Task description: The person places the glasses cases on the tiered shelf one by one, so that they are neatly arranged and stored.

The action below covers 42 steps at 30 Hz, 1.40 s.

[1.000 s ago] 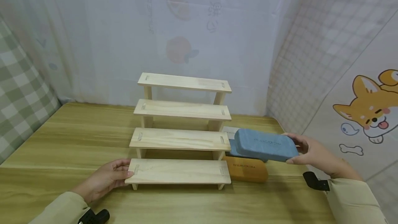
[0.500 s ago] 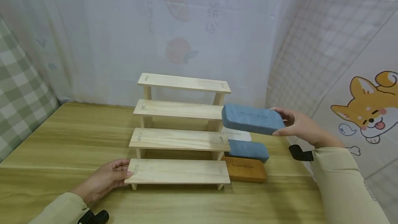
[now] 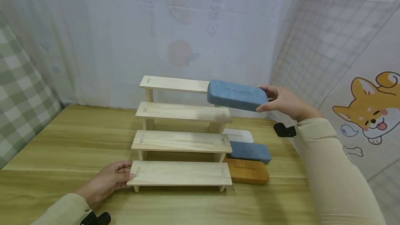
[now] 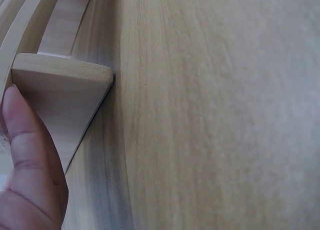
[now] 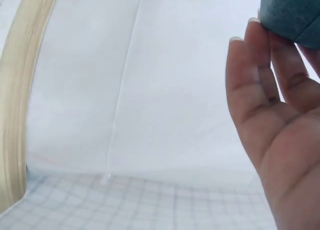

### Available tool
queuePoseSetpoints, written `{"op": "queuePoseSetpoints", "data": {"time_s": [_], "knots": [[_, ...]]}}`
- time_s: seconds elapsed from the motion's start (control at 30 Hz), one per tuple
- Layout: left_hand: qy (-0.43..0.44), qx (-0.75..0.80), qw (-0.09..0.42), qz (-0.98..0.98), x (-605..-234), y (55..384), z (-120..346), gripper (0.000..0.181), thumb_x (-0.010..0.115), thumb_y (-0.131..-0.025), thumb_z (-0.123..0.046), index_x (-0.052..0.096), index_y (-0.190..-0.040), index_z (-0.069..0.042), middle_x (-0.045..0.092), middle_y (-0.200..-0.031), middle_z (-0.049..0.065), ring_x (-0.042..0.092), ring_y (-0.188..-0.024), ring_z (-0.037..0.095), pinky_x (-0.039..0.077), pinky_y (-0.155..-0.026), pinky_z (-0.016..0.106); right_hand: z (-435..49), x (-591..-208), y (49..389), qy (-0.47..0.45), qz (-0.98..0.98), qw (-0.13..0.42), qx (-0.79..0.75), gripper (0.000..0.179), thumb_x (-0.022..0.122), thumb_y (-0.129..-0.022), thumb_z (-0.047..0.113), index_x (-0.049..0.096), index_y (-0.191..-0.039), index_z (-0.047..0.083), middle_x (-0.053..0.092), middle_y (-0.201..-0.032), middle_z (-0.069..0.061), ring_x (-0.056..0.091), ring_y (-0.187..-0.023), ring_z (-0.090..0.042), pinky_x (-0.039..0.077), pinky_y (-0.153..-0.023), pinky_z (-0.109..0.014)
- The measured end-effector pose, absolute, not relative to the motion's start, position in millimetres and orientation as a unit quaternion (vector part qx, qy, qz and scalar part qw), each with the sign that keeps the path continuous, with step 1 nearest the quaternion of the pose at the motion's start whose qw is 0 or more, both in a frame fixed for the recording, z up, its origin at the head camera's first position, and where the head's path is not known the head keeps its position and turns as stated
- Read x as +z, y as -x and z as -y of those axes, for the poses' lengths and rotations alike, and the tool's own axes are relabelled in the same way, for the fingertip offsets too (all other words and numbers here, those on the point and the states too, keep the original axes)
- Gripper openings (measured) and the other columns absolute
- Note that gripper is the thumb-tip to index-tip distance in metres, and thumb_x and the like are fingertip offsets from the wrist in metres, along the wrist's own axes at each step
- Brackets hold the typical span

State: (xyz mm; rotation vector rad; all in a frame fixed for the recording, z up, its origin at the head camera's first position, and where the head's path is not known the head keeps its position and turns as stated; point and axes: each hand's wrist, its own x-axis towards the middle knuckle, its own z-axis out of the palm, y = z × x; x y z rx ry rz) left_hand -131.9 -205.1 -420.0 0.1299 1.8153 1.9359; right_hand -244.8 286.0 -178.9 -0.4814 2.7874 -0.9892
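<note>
A pale wooden stepped rack [image 3: 181, 173] of several shelves stands on the table. My left hand [image 3: 107, 180] grips the left end of its lowest shelf, thumb on the top face. In the left wrist view, a finger [image 4: 30, 150] lies against the board beside the rack's leg [image 4: 62, 70]. My right hand [image 3: 282, 101] holds a blue glasses case [image 3: 235, 94] by its right end. The case is in the air, tilted slightly down to the right, and overlaps the right end of the top shelf in the head view. The right wrist view shows only its corner [image 5: 290, 20] at the fingertips.
Right of the rack, a white case [image 3: 239, 136], a darker blue case [image 3: 250, 152] and an orange-brown case [image 3: 248, 172] lie in a row on the wood-grain table [image 3: 78, 138]. A pale curtain [image 3: 118, 44] hangs behind, and a printed cloth [image 3: 350, 89] hangs at the right.
My right hand has lifted the blue glasses case up and leftward, from above the other cases to the height of the top shelf. The left hand has stayed on the lowest shelf.
</note>
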Motion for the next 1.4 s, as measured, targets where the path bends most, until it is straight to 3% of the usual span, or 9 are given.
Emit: {"op": "queuePoseSetpoints", "data": {"time_s": [0.2, 0.33, 0.77, 1.0, 1.4], "knots": [[-0.038, 0.701, 0.24, -0.671, -418.9, 131.8, 204.7, 0.075, 0.06, -0.094, -0.008, 0.01, -0.141, 0.022, 0.059, -0.11, 0.008, 0.061, -0.094, 0.016, 0.054, -0.081, 0.032, -263.5, -171.1, 261.8, 0.165, -0.925, 0.075, -0.335, 0.086, 0.076, -0.083, 0.023, 0.027, -0.153, 0.013, 0.041, -0.144, -0.016, 0.038, -0.129, -0.032, 0.03, -0.105, -0.059], [-0.036, 0.699, 0.239, -0.673, -418.1, 131.6, 204.6, 0.075, 0.06, -0.094, -0.007, 0.009, -0.141, 0.022, 0.058, -0.111, 0.01, 0.061, -0.095, 0.016, 0.054, -0.081, 0.032, -252.0, -168.7, 272.4, 0.162, -0.922, 0.077, -0.343, 0.086, 0.077, -0.082, 0.022, 0.03, -0.152, 0.014, 0.048, -0.136, -0.016, 0.043, -0.124, -0.03, 0.032, -0.105, -0.055], [-0.051, 0.698, 0.251, -0.669, -419.4, 124.2, 208.9, 0.072, 0.059, -0.095, -0.008, 0.012, -0.14, 0.023, 0.06, -0.109, 0.006, 0.061, -0.096, 0.016, 0.054, -0.082, 0.032, -213.4, -165.3, 291.8, 0.169, -0.908, 0.09, -0.372, 0.077, 0.077, -0.081, 0.016, 0.039, -0.147, 0.014, 0.051, -0.133, -0.013, 0.045, -0.122, -0.025, 0.034, -0.106, -0.047], [-0.041, 0.694, 0.247, -0.675, -418.5, 119.2, 211.8, 0.074, 0.059, -0.095, -0.009, 0.009, -0.14, 0.023, 0.059, -0.113, 0.008, 0.061, -0.097, 0.016, 0.054, -0.082, 0.032, -192.3, -163.8, 301.0, 0.177, -0.91, 0.088, -0.365, 0.082, 0.077, -0.08, 0.019, 0.034, -0.15, 0.015, 0.047, -0.139, -0.01, 0.041, -0.129, -0.024, 0.034, -0.107, -0.047], [-0.043, 0.698, 0.247, -0.671, -419.8, 114.8, 207.9, 0.075, 0.06, -0.095, -0.012, 0.011, -0.14, 0.023, 0.06, -0.112, 0.008, 0.061, -0.098, 0.017, 0.053, -0.084, 0.033, -177.0, -176.7, 314.3, 0.183, -0.904, 0.094, -0.374, 0.08, 0.075, -0.081, 0.014, 0.033, -0.15, 0.012, 0.045, -0.134, -0.013, 0.043, -0.122, -0.027, 0.038, -0.103, -0.046]]}}
